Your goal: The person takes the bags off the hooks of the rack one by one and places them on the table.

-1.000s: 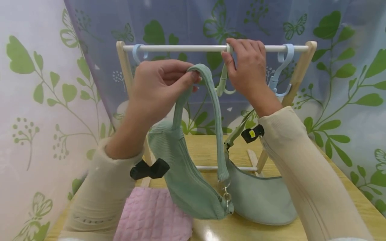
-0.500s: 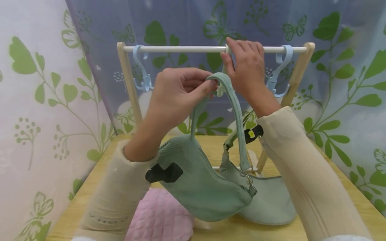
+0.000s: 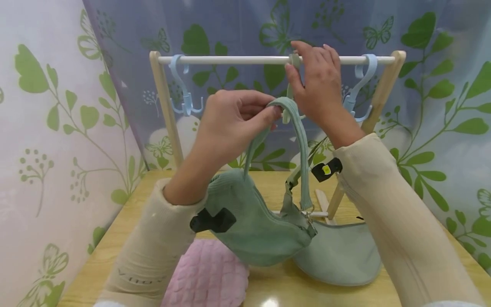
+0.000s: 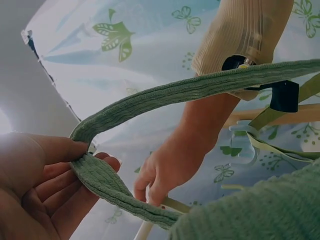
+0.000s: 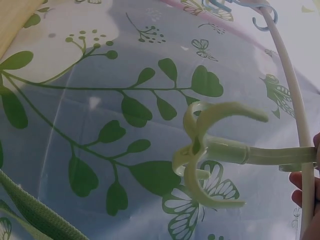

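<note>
My left hand (image 3: 239,125) pinches the strap (image 3: 303,140) of a green corduroy shoulder bag (image 3: 261,230) between thumb and fingers. The bag hangs in the air, and its strap arches in front of a pale green hook (image 5: 225,150). My right hand (image 3: 318,81) is up at the white rail (image 3: 230,60), thumb and fingers around the hook's top. In the right wrist view the hook's prongs carry nothing. In the head view the strap and left fingertips partly cover the hook. A grey-green bag (image 3: 341,251) sits behind the corduroy one, its strap running up behind my right wrist.
Two blue hooks, a left one (image 3: 186,100) and a right one (image 3: 360,89), hang on the same rail. Wooden posts (image 3: 165,106) hold the rail above the wooden table (image 3: 134,213). A pink quilted bag (image 3: 215,273) lies at the front. A leaf-patterned curtain stands behind.
My left hand has carried the corduroy bag to the right, closer to the pale green hook, and the bag has swung. My right hand stays at the hook's top on the rail.
</note>
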`<state>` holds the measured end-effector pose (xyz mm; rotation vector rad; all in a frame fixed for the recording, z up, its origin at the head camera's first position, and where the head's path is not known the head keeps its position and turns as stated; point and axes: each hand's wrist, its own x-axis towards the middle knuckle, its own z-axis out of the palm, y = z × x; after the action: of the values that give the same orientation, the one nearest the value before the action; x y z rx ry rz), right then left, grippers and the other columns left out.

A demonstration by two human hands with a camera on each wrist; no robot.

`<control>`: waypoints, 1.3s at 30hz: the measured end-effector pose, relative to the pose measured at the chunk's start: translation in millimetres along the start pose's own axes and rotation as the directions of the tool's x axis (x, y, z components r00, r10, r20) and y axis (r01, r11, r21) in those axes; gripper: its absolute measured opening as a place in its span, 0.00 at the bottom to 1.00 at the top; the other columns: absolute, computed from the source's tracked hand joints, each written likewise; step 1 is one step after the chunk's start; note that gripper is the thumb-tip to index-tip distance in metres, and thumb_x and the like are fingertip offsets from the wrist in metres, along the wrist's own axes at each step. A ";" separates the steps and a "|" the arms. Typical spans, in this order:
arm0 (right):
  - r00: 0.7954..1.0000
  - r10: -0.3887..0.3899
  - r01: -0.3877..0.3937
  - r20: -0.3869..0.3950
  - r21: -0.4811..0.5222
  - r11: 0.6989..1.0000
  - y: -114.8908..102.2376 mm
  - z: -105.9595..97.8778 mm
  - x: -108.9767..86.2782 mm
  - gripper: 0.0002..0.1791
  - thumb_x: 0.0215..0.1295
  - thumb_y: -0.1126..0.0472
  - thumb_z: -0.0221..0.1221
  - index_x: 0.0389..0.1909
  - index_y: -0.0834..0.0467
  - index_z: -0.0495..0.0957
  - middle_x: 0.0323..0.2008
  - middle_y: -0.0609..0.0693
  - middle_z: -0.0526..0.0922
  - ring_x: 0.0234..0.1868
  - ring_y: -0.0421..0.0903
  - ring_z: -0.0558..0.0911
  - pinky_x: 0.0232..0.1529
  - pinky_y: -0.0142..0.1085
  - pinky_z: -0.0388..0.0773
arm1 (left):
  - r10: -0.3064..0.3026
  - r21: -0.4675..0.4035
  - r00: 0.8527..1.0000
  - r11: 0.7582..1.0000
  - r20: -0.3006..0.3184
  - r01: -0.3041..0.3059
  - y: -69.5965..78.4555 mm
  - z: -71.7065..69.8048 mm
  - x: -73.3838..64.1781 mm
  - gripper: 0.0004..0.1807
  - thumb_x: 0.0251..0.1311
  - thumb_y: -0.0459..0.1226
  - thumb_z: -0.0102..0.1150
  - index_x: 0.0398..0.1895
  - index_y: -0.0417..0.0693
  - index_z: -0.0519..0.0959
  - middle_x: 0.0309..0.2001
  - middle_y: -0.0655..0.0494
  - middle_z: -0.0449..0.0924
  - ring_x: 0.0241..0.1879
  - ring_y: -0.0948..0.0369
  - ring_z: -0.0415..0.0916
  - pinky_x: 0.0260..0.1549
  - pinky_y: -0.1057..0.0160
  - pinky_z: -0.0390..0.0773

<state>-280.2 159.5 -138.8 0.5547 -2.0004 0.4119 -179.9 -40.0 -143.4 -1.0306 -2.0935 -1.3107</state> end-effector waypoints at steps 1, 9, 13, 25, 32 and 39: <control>1.000 0.003 -0.003 0.003 0.002 1.000 0.0 -1.1 0.4 0.23 0.75 0.53 0.47 0.63 0.61 0.70 0.55 0.58 0.79 0.62 0.55 0.71 0.73 0.38 0.43 | 0.000 0.000 1.000 1.000 -0.003 0.000 0.0 0.0 0.0 0.08 0.63 0.34 0.63 0.40 0.40 0.86 0.28 0.54 0.87 0.28 0.68 0.83 0.22 0.69 0.71; 1.000 0.010 -0.009 -0.009 0.042 0.999 4.6 -3.6 0.1 0.22 0.75 0.53 0.48 0.60 0.64 0.73 0.58 0.60 0.77 0.67 0.54 0.66 0.73 0.37 0.40 | -0.024 -0.014 1.000 1.000 -0.001 0.024 -0.5 1.0 1.2 0.08 0.63 0.35 0.63 0.40 0.40 0.86 0.29 0.54 0.87 0.29 0.67 0.84 0.23 0.69 0.70; 0.999 0.033 -0.031 -0.016 0.087 0.996 5.8 -5.4 -4.6 0.25 0.74 0.52 0.47 0.62 0.64 0.71 0.63 0.58 0.73 0.73 0.49 0.59 0.73 0.34 0.37 | -0.029 -0.042 1.000 0.999 0.001 0.029 -0.6 2.5 1.8 0.08 0.63 0.34 0.63 0.40 0.39 0.86 0.31 0.53 0.87 0.29 0.67 0.84 0.26 0.68 0.75; 0.998 0.009 0.004 -0.055 0.230 0.973 5.8 -18.6 -24.7 0.24 0.73 0.58 0.46 0.62 0.68 0.71 0.62 0.61 0.74 0.73 0.49 0.59 0.73 0.35 0.40 | -0.039 -0.047 0.999 0.998 -0.010 0.038 -1.6 1.9 1.0 0.07 0.62 0.33 0.63 0.40 0.39 0.86 0.29 0.51 0.86 0.29 0.66 0.84 0.24 0.69 0.73; 0.998 -0.030 0.042 -0.053 0.236 0.971 5.7 -25.9 -42.4 0.23 0.73 0.59 0.46 0.63 0.68 0.70 0.63 0.62 0.73 0.73 0.49 0.59 0.74 0.37 0.42 | -0.049 -0.032 0.999 0.998 -0.008 0.049 -1.4 1.6 1.0 0.07 0.63 0.34 0.63 0.40 0.40 0.86 0.29 0.53 0.86 0.29 0.64 0.84 0.23 0.68 0.71; 1.000 0.003 -0.004 0.002 0.303 0.953 3.9 -30.9 -58.2 0.27 0.76 0.52 0.44 0.65 0.66 0.69 0.64 0.60 0.72 0.73 0.48 0.60 0.72 0.44 0.53 | -0.053 -0.023 0.999 0.998 -0.009 0.052 -2.3 2.6 -0.2 0.07 0.62 0.35 0.64 0.40 0.41 0.86 0.28 0.53 0.86 0.28 0.66 0.83 0.25 0.68 0.73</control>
<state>-235.6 190.6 -176.2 0.7413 -1.9512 0.7288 -181.5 -38.3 -145.9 -0.9829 -2.1167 -1.3645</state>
